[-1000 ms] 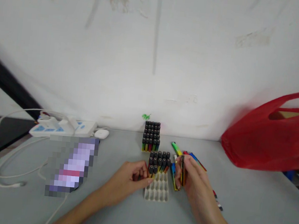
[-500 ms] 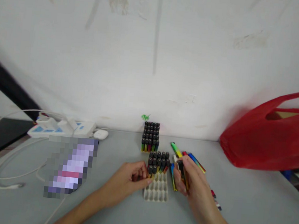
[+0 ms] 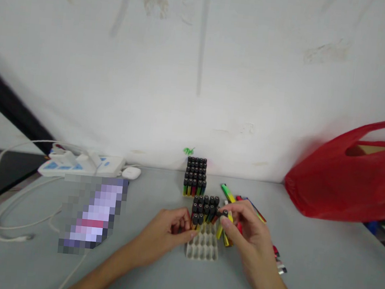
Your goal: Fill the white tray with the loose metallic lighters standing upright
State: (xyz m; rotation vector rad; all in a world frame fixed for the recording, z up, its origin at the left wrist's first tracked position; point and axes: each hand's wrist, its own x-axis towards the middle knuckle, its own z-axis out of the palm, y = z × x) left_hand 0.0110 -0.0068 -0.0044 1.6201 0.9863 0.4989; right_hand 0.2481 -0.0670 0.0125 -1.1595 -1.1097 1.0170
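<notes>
A pale moulded tray (image 3: 201, 253) lies in front of me, its front slots bare. Several black-topped lighters (image 3: 206, 208) with shiny coloured bodies stand upright in its back rows. My left hand (image 3: 174, 229) is closed at the tray's left edge, thumb across the front and fingers beside the front-left lighters; its fingertips are partly hidden. Just right of the standing rows, my right hand (image 3: 247, 227) pinches a black-topped lighter (image 3: 225, 213) between thumb and fingers. Whether it holds a second one I cannot tell. Loose lighters (image 3: 228, 192) lie around and partly beneath this hand.
Behind the tray stands a packed block of lighters (image 3: 195, 176) near the wall. On the left are a pixelated phone-like object (image 3: 95, 217), a white power strip (image 3: 83, 166), a small white case (image 3: 131, 172) and looping cables. A red bag (image 3: 349, 178) sits at right.
My right hand has brought the lighter from over the loose pile leftward, close to the tray's right side, now upright with its black top up. My left hand stays at the tray.
</notes>
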